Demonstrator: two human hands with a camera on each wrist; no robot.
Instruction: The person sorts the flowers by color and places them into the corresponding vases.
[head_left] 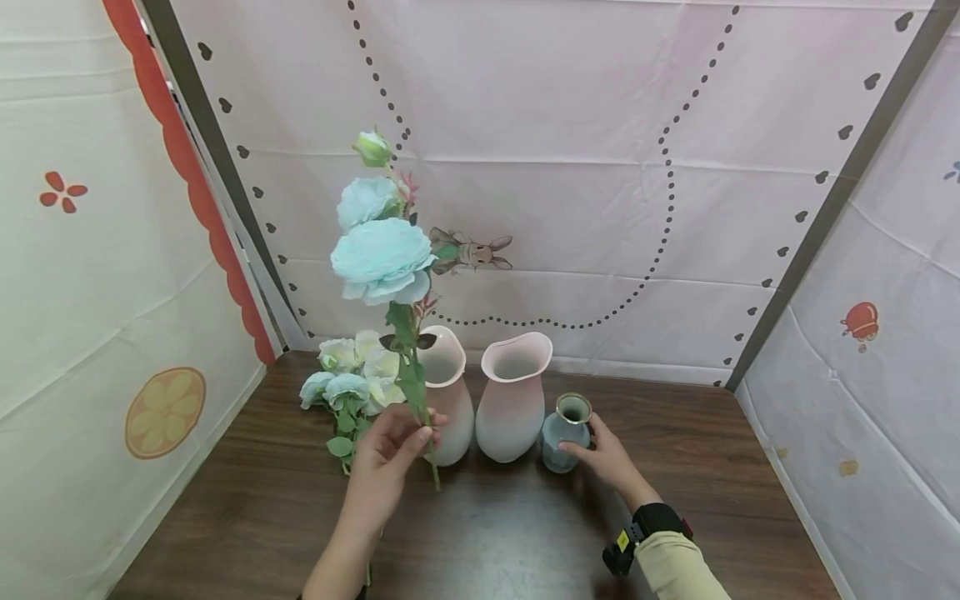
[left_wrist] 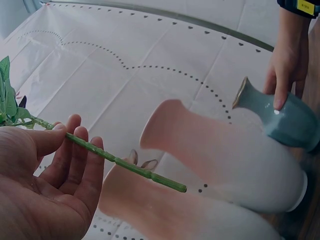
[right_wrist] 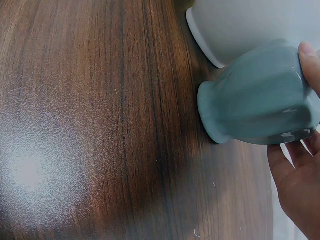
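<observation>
My left hand [head_left: 386, 454] pinches the green stem [left_wrist: 125, 164] of a tall artificial flower [head_left: 382, 254] between thumb and fingers. Its light-blue blooms and a green bud rise above the hand, and the bare stem end points down in front of the vases. On the right, my right hand [head_left: 611, 458] grips a small blue-grey vase [head_left: 564, 437], with the thumb on one side and the fingers round the other. That vase has a gold-coloured rim and an open mouth; in the right wrist view its foot is by the dark wood table [right_wrist: 100, 100].
Two pink-and-white vases, a left one [head_left: 453, 421] and a right one [head_left: 512, 408], stand side by side at the back. More white and pale-blue flowers [head_left: 352, 375] lie at the left. Printed cloth walls [head_left: 540, 208] enclose the table at the back and both sides.
</observation>
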